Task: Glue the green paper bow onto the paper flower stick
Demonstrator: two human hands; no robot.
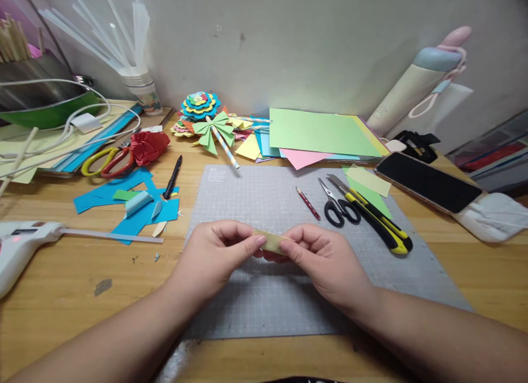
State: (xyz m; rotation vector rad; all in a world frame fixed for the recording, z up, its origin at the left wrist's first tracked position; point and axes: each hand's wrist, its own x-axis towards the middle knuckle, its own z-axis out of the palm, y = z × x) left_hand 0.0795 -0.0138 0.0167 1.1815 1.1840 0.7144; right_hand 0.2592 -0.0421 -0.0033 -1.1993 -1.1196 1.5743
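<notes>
My left grip [218, 245] has room to pass upward over the bare cutting mat [239, 198] at the frame's centre; pencil [308, 203], scissors [340, 211] and utility knife [380, 223] bar my right grip [324, 253] toward the upper right; at far left the glue gun [28, 241] obstructs the worktop [61, 295].

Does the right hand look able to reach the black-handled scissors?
Likely yes: the scissors lie uncovered on the mat beyond the right hand, though it is pinching the paper strip.

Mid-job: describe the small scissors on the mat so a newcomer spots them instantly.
Find the grey gridded cutting mat; on its right half, beyond the right hand, three tools lie in a row. The small scissors are the middle one, between the dark red pencil and the yellow-and-black utility knife, set apart by their two black finger loops.
</notes>
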